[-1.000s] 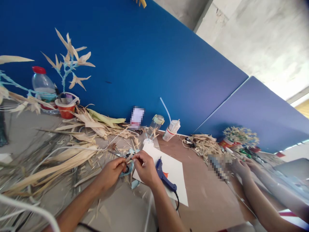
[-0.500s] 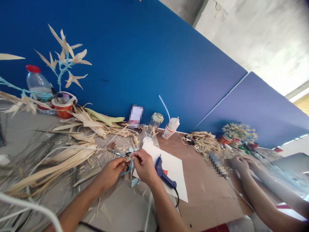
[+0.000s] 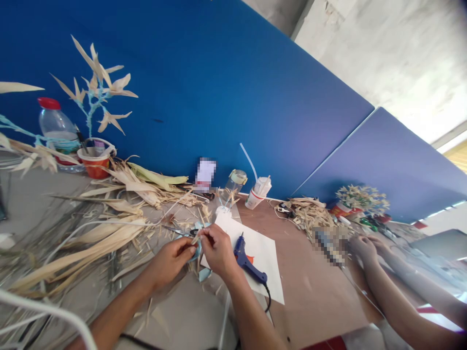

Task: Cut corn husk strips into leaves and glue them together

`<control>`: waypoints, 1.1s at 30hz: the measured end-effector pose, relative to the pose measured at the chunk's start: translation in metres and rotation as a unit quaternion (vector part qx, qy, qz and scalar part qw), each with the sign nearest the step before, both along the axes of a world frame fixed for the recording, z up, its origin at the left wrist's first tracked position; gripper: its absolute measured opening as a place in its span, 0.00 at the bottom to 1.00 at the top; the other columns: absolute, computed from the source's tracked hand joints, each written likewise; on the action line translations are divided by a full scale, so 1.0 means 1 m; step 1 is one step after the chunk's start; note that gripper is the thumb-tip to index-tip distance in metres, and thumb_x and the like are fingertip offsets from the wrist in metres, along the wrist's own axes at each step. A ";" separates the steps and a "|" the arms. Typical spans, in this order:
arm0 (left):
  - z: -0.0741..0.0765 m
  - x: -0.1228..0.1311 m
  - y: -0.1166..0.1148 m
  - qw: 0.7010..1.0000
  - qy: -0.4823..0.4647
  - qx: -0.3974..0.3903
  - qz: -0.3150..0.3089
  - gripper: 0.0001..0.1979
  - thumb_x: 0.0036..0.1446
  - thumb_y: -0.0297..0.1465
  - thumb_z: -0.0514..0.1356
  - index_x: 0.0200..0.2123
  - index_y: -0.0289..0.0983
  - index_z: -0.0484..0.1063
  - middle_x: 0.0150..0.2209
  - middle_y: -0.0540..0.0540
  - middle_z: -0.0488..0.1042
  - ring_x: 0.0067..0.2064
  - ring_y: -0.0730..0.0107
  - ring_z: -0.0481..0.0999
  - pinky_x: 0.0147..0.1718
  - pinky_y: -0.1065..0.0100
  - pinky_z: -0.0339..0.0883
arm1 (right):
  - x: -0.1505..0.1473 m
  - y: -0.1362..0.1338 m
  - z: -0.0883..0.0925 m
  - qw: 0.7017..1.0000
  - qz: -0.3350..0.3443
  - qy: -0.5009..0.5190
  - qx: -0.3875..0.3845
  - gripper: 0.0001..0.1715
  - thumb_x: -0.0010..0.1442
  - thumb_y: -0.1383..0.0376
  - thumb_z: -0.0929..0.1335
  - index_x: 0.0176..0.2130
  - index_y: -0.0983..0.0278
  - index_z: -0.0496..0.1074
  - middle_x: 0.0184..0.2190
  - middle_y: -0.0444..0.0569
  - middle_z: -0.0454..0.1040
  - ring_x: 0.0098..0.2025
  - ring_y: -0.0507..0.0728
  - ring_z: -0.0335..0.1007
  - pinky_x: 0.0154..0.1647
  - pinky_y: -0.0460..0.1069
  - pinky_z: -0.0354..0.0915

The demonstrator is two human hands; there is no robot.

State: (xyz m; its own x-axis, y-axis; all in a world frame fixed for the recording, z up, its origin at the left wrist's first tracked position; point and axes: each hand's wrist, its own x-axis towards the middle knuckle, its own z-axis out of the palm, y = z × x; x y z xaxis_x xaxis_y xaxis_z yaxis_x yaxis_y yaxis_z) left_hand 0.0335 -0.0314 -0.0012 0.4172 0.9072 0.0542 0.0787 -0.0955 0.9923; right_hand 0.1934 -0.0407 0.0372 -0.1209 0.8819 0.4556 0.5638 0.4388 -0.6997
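Observation:
My left hand and my right hand meet over the table, both pinched on a small dried husk strip with light blue tape under it. The fingers of both hands are closed on that piece. A blue glue gun lies just right of my right hand on a white sheet of paper.
Long dried husks are heaped on the left. A red cup holding a husk-leaf branch and a red-capped bottle stand at the back left. A jar and a paper cup stand by the blue wall. Another person's hands work at the right.
Both hands have kept their pinch on the strip, fingers shifting only slightly. The view has drifted a little; the other person's hands moved slightly.

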 end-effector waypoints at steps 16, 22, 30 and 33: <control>0.004 0.000 -0.002 0.991 0.101 0.062 0.055 0.15 0.59 0.39 0.52 0.24 0.39 0.65 0.22 0.53 0.63 0.28 0.68 0.64 0.28 0.70 0.55 | -0.006 -0.002 -0.001 1.000 -0.009 0.012 -0.005 0.10 0.56 0.73 0.63 0.31 0.64 0.74 0.28 0.47 0.71 0.31 0.53 0.68 0.33 0.46 0.63; 0.007 0.000 -0.003 0.992 0.105 0.055 0.052 0.15 0.59 0.40 0.51 0.23 0.39 0.63 0.22 0.54 0.61 0.28 0.69 0.63 0.28 0.69 0.55 | -0.008 -0.003 -0.001 1.000 -0.007 0.028 0.007 0.10 0.56 0.73 0.63 0.31 0.64 0.74 0.27 0.48 0.72 0.30 0.53 0.68 0.32 0.46 0.63; 0.009 0.001 -0.004 0.993 0.095 0.044 0.054 0.14 0.57 0.39 0.52 0.23 0.39 0.64 0.22 0.53 0.63 0.28 0.69 0.63 0.29 0.69 0.56 | -0.009 -0.004 -0.001 0.999 -0.007 0.041 0.022 0.11 0.56 0.72 0.63 0.32 0.65 0.75 0.28 0.49 0.72 0.30 0.53 0.68 0.32 0.46 0.63; 0.008 0.001 -0.003 0.993 0.095 0.040 0.054 0.14 0.57 0.39 0.52 0.22 0.39 0.63 0.22 0.53 0.62 0.28 0.69 0.63 0.28 0.69 0.56 | -0.009 -0.005 -0.001 0.999 -0.006 0.046 0.016 0.11 0.55 0.72 0.63 0.31 0.65 0.75 0.27 0.48 0.72 0.28 0.53 0.67 0.31 0.46 0.63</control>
State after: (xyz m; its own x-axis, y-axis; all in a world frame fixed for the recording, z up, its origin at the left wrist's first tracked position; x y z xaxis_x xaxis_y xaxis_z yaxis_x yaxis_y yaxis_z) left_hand 0.0344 -0.0346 0.0065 0.3272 0.9432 0.0577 0.2782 -0.1545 0.9480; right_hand 0.1843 -0.0453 0.0361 -0.0675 0.8678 0.4924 0.5026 0.4559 -0.7346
